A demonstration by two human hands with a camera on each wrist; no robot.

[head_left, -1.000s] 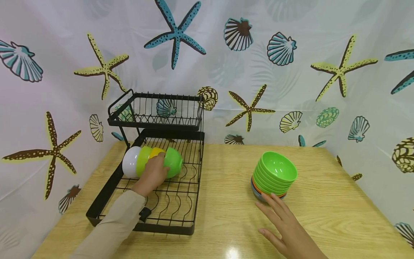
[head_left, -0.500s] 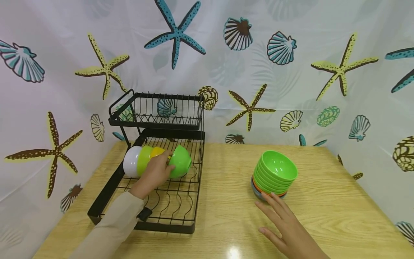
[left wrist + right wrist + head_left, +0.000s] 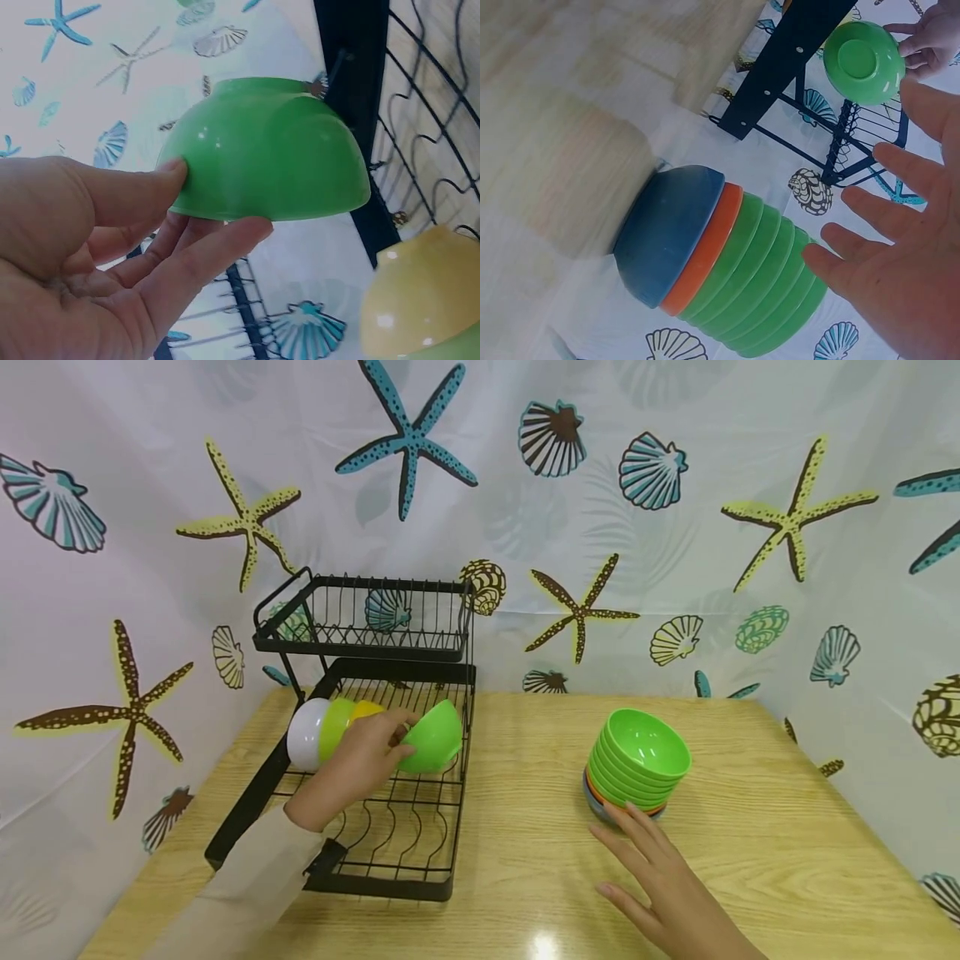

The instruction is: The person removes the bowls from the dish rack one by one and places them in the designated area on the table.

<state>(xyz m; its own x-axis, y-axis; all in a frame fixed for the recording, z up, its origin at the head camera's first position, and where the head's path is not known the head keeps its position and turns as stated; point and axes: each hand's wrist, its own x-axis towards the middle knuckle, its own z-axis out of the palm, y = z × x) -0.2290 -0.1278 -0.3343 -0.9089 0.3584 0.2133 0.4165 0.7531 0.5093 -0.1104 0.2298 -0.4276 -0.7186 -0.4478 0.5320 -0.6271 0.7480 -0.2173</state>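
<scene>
My left hand (image 3: 358, 766) pinches a green bowl (image 3: 435, 739) by its rim over the rack's lower tier. In the left wrist view the thumb lies on the outside of the green bowl (image 3: 270, 154) and the other fingers are under its rim. Left of that hand, a white bowl (image 3: 306, 735), a yellow-green bowl (image 3: 332, 727) and a yellow bowl (image 3: 366, 710) lie on their sides in the rack. My right hand (image 3: 663, 893), fingers spread, is beside a tilted stack of green bowls (image 3: 630, 768); an orange bowl (image 3: 705, 251) and a blue-grey bowl (image 3: 667, 229) form its bottom.
The black two-tier dish rack (image 3: 390, 887) stands on the left of the wooden table (image 3: 525, 827). Its upper tier (image 3: 360, 652) rises at the back. A curtain (image 3: 510, 527) with starfish and shells hangs behind and at both sides.
My left hand has moved the green bowl to the right, away from the yellow bowl, and the bowl has tilted. The right hand and the stack have hardly moved.
</scene>
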